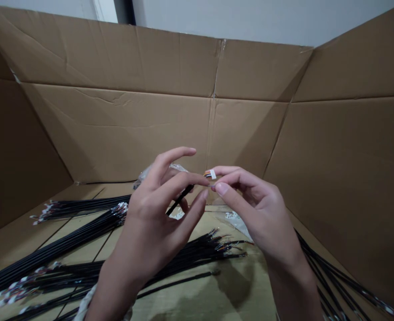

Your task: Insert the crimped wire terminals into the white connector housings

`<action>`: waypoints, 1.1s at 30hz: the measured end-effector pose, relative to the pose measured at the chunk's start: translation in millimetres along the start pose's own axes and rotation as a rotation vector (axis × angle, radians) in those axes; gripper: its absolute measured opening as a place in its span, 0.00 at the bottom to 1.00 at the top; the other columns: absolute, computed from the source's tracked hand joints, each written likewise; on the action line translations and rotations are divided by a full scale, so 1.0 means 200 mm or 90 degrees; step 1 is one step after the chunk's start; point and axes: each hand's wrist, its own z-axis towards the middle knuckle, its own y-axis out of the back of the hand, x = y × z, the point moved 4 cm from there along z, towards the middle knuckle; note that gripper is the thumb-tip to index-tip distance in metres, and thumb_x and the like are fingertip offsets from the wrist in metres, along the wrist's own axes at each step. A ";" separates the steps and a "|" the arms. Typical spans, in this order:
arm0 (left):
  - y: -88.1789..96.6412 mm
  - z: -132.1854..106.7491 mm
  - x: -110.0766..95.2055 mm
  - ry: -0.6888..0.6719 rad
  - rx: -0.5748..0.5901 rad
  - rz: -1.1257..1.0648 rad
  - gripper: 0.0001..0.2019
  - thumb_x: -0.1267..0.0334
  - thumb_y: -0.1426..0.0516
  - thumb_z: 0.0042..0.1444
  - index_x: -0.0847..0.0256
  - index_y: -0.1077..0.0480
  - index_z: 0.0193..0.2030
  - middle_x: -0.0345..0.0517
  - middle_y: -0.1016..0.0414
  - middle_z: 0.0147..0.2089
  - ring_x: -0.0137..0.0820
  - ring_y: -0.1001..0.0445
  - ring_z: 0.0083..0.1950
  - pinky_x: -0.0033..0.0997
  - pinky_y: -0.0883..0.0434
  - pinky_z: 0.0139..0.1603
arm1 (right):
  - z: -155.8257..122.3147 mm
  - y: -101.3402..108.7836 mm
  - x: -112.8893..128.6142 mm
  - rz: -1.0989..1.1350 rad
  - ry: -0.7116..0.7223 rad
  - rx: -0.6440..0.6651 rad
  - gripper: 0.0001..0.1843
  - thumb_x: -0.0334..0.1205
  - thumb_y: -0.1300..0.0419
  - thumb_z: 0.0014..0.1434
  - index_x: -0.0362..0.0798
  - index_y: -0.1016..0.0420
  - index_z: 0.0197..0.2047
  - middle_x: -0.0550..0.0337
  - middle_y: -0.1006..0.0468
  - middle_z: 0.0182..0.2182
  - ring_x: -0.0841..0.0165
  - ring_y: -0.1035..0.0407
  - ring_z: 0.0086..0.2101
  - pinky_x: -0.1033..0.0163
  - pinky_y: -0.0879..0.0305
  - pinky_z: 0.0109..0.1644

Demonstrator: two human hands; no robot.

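Note:
Between my two hands, a small white connector [211, 174] with orange and other coloured wires sits at the end of a black sleeved cable [180, 199]. My left hand [153, 214] grips that cable between its fingers, with the fingertips reaching toward the connector. My right hand [253, 209] has its thumb and index finger pinched close under the connector and appears to hold it. Part of the cable is hidden behind my left fingers.
I am working inside a large opened cardboard box [116, 133] with tall brown walls. Several bundles of black cables [83, 223] with white connectors lie on its floor below and beside my hands. A clear plastic bag [157, 170] lies behind my left hand.

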 end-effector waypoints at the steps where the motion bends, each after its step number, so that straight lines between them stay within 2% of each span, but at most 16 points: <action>1: 0.00 0.00 0.00 0.001 0.003 -0.011 0.06 0.68 0.38 0.64 0.53 0.20 0.42 0.49 0.27 0.63 0.39 0.20 0.57 0.29 0.22 0.36 | 0.00 0.00 0.00 0.007 -0.010 0.002 0.08 0.39 0.35 0.66 0.52 0.20 0.33 0.60 0.16 0.47 0.60 0.24 0.48 0.53 0.36 0.51; 6: -0.02 -0.01 0.01 0.002 0.023 -0.085 0.07 0.70 0.38 0.64 0.52 0.21 0.39 0.47 0.24 0.61 0.34 0.18 0.47 0.31 0.23 0.33 | 0.00 0.01 0.00 0.001 -0.044 0.037 0.13 0.45 0.38 0.69 0.52 0.21 0.32 0.64 0.18 0.35 0.65 0.28 0.38 0.58 0.38 0.42; 10: -0.02 -0.02 0.01 -0.003 0.050 -0.104 0.08 0.71 0.38 0.63 0.51 0.21 0.38 0.48 0.22 0.62 0.39 0.17 0.49 0.34 0.23 0.32 | 0.00 0.00 -0.01 0.002 -0.064 0.094 0.16 0.46 0.42 0.72 0.51 0.26 0.32 0.66 0.27 0.29 0.69 0.35 0.31 0.62 0.41 0.36; 15: 0.00 -0.02 0.00 0.022 0.023 -0.122 0.09 0.72 0.37 0.61 0.52 0.20 0.36 0.46 0.21 0.60 0.38 0.17 0.52 0.29 0.22 0.31 | 0.01 -0.01 -0.04 0.081 -0.047 0.148 0.14 0.47 0.42 0.74 0.52 0.26 0.36 0.65 0.28 0.34 0.69 0.32 0.37 0.65 0.37 0.42; 18: 0.00 -0.02 -0.01 0.040 0.007 -0.125 0.09 0.72 0.37 0.61 0.51 0.20 0.35 0.45 0.21 0.59 0.38 0.18 0.56 0.26 0.22 0.30 | 0.02 0.00 -0.06 0.120 -0.032 0.163 0.15 0.47 0.41 0.74 0.52 0.26 0.35 0.63 0.28 0.39 0.68 0.31 0.41 0.65 0.34 0.47; 21: 0.00 -0.03 -0.02 0.038 -0.002 -0.108 0.08 0.71 0.37 0.61 0.52 0.21 0.35 0.45 0.20 0.56 0.39 0.20 0.58 0.27 0.21 0.32 | 0.03 0.00 -0.07 0.142 -0.028 0.172 0.15 0.47 0.40 0.73 0.52 0.26 0.34 0.60 0.28 0.43 0.67 0.30 0.43 0.65 0.32 0.48; 24: 0.00 -0.03 -0.03 0.021 -0.016 -0.054 0.07 0.70 0.37 0.61 0.53 0.23 0.34 0.45 0.20 0.56 0.37 0.18 0.53 0.31 0.21 0.36 | 0.03 0.00 -0.07 0.145 -0.027 0.171 0.15 0.46 0.40 0.73 0.52 0.26 0.33 0.60 0.29 0.44 0.68 0.30 0.43 0.66 0.31 0.47; 28: 0.00 -0.02 -0.05 0.005 -0.024 -0.008 0.07 0.70 0.38 0.61 0.53 0.24 0.34 0.44 0.22 0.57 0.33 0.18 0.44 0.31 0.22 0.34 | 0.04 0.00 -0.06 0.167 -0.024 0.173 0.14 0.43 0.40 0.73 0.52 0.25 0.33 0.61 0.30 0.44 0.70 0.32 0.40 0.68 0.32 0.45; 33: -0.01 -0.01 -0.06 -0.016 -0.022 0.016 0.07 0.70 0.39 0.61 0.53 0.25 0.34 0.45 0.22 0.57 0.30 0.20 0.39 0.30 0.22 0.33 | 0.04 -0.01 -0.05 0.179 -0.041 0.175 0.12 0.44 0.39 0.72 0.52 0.24 0.35 0.61 0.31 0.43 0.70 0.34 0.37 0.66 0.31 0.42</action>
